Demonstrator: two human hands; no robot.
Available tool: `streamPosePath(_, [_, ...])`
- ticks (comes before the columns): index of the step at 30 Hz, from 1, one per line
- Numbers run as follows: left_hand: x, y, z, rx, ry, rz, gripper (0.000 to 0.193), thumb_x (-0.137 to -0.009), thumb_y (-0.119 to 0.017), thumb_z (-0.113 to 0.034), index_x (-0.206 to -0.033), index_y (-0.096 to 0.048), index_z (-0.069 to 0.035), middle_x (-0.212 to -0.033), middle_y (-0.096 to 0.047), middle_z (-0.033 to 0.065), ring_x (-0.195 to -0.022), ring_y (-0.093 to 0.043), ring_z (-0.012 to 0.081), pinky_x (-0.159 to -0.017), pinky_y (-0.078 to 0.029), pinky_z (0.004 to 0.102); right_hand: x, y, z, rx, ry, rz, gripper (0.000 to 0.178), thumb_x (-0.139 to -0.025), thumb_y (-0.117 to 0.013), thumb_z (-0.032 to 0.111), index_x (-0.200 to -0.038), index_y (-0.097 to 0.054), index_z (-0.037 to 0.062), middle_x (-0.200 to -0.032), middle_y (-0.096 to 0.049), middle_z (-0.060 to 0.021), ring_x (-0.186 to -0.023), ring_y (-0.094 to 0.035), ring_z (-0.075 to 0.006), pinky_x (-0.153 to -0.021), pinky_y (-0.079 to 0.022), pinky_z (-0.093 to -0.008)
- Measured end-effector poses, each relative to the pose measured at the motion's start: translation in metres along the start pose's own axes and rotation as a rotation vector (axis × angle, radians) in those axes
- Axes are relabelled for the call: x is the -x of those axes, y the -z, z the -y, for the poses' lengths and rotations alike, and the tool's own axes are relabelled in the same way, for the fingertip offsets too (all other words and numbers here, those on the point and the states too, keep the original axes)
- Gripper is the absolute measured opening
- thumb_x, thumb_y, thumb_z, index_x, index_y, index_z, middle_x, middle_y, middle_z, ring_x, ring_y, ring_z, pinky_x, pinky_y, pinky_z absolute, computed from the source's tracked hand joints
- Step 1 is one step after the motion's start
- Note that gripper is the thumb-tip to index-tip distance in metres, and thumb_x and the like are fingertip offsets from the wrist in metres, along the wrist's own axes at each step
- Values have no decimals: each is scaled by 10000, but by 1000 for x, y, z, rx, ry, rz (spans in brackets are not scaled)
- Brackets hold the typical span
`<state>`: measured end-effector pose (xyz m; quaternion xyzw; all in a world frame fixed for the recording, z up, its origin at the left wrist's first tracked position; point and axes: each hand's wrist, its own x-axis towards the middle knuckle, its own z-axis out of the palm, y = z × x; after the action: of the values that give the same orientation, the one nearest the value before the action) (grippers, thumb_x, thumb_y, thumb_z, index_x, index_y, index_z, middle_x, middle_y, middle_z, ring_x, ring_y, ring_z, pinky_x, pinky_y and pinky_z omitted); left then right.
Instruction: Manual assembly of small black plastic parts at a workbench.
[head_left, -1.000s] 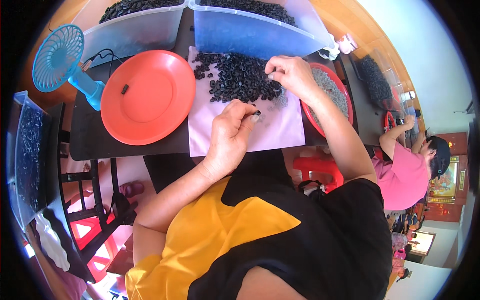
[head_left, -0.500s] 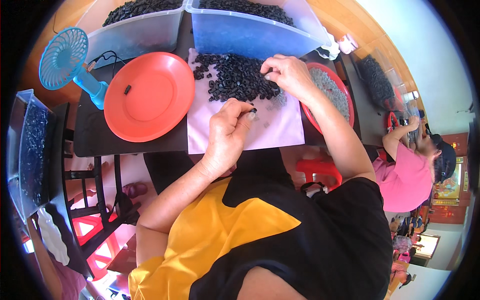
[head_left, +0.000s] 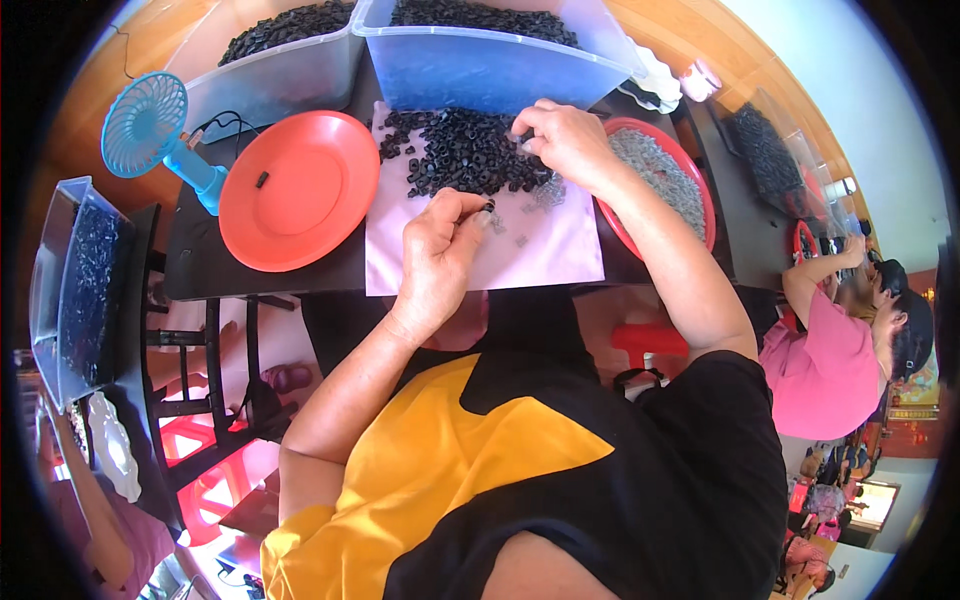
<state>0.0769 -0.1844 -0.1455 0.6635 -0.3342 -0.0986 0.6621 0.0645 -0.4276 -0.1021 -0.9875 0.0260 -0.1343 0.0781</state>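
Note:
My left hand (head_left: 440, 252) is closed in a pinch over the near part of a pink cloth (head_left: 540, 262). Between its thumb and forefinger sits a small black plastic piece (head_left: 489, 206). At the right edge of a heap of similar black pieces (head_left: 465, 150), my right hand (head_left: 568, 145) is also pinched shut, with a small dark piece (head_left: 526, 136) at its fingertips. A few small clear pieces (head_left: 547, 193) lie on the cloth between the two hands. An orange-red plate (head_left: 300, 190) on the left carries one black piece (head_left: 262, 180).
Clear bins (head_left: 500, 65) of black pieces stand behind the heap. A red tray (head_left: 708, 215) holds many pale grey pieces (head_left: 655, 170) beside my right forearm. A blue fan (head_left: 145, 125) stands at the far left. Co-workers in pink sit right (head_left: 825, 370) and lower left (head_left: 130, 520).
The whole view has shifted slightly. My hands keep nearly the same places over the cloth and heap, with the left still pinching its black piece.

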Motion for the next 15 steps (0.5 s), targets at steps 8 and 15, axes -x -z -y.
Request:
streamPosePath(8, [0, -3, 3, 0, 27, -15, 104, -944, -645, -82, -1012, -669, -8, -785, -604, -8, -632, -492, 50, -580, -406, 217, -3, -3, 3, 39, -29, 10, 138, -811, -711, 159, -947, -722, 139, -907, -656, -60, -840, -665, -269, -738, -505, -424])
streamPosePath(15, [1, -2, -6, 5, 74, -12, 114, -921, -633, -35, -1018, -653, 22, -850, -634, 74, -782, -587, 127, -716, -478, 271, 4, 3, 16, 13, -37, -50, 84, -814, -699, 153, -893, -697, 125, -841, -602, -65, -824, -651, -261, -722, -492, -422])
